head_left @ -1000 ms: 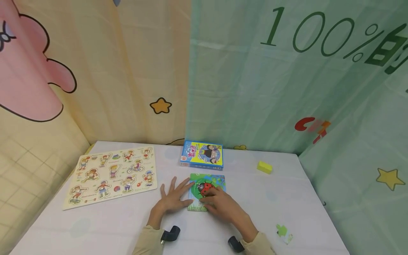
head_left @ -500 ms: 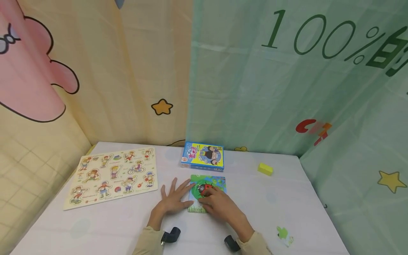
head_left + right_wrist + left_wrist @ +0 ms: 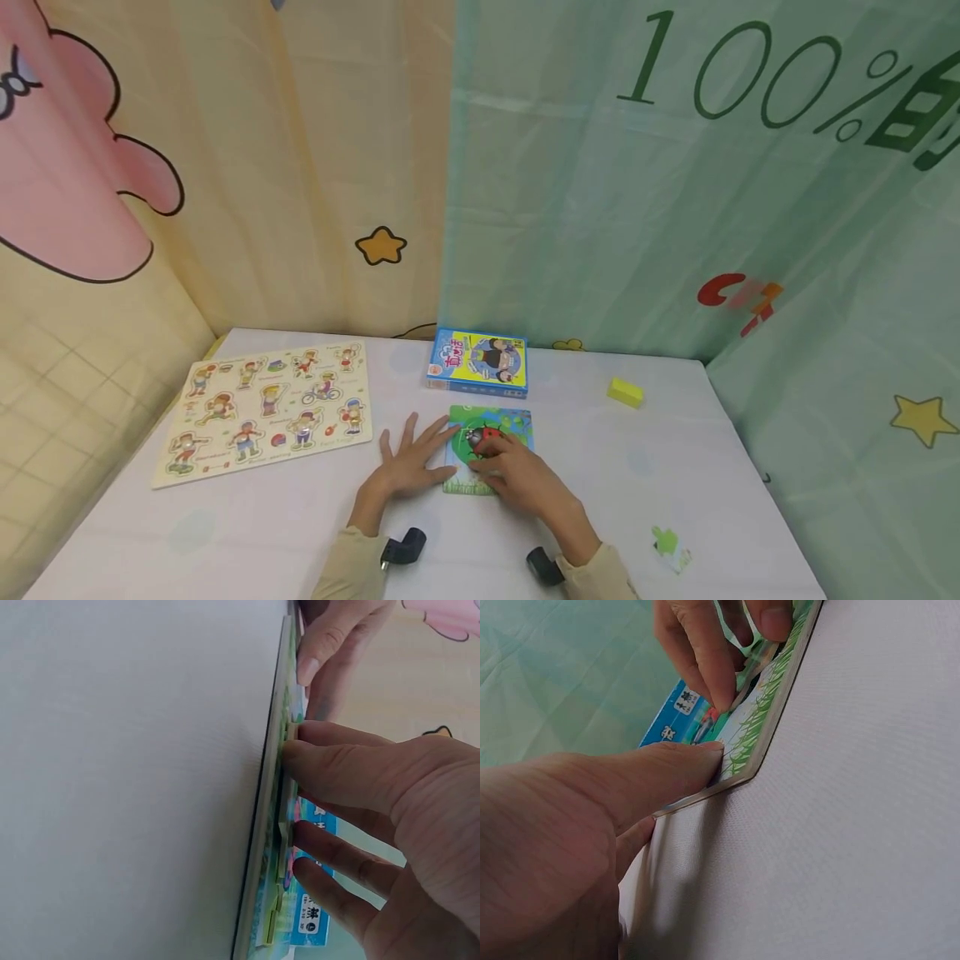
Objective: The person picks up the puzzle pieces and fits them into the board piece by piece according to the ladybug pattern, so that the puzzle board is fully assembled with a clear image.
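Note:
A small puzzle board (image 3: 467, 483) with a red ladybug picture lies on the white table between the hands. My left hand (image 3: 405, 470) has its fingers spread at the board's left side, and its thumb (image 3: 697, 761) rests on the rim. My right hand (image 3: 531, 482) is over the board's right part, covering some of the picture. Thumb and fingers pinch a puzzle piece (image 3: 285, 802), which sits slightly raised and tilted from the board in the right wrist view. Its far side is hidden by the fingers.
A blue and yellow box (image 3: 477, 362) lies just behind the board. On the left is a larger board of sports figures (image 3: 262, 414). A yellow block (image 3: 626, 392) stands at the right, and green-and-white puzzle pieces (image 3: 670, 548) lie near the right front. Curtains (image 3: 570, 208) hang behind the table.
My right hand has shifted only slightly over the ladybug board. The left hand stays at the board's left side; the head view has moved a little.

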`<state>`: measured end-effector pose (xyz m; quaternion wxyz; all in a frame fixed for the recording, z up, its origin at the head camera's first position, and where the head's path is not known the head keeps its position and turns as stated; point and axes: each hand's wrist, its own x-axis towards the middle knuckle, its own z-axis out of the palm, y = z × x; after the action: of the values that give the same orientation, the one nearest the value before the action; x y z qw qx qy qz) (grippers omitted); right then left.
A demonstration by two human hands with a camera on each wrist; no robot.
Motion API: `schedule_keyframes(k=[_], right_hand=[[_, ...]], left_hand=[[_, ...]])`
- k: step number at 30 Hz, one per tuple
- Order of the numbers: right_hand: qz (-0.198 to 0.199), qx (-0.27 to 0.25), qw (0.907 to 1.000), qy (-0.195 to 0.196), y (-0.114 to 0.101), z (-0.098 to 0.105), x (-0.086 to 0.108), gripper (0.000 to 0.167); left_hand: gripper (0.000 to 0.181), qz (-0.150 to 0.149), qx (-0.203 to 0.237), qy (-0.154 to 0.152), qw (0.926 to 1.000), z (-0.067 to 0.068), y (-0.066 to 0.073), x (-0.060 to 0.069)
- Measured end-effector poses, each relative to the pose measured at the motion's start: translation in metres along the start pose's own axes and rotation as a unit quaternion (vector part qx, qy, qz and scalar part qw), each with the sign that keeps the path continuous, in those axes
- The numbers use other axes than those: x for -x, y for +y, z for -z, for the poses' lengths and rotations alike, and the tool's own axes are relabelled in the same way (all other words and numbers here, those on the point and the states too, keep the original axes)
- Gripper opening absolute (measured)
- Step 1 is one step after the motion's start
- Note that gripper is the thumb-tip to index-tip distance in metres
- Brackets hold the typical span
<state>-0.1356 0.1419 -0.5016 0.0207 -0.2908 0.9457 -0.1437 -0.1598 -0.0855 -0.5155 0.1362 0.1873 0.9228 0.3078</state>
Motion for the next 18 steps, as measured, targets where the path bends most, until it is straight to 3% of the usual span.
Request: schedule_keyframes(k=[18], right_hand=[[0.005,-0.009,0.9999,-0.009,0.0001,0.0020,0.0070,0.030]], left_hand=[[0.066,-0.002,0.002,0.002,1.0000,-0.0041,-0.0034,-0.0004]])
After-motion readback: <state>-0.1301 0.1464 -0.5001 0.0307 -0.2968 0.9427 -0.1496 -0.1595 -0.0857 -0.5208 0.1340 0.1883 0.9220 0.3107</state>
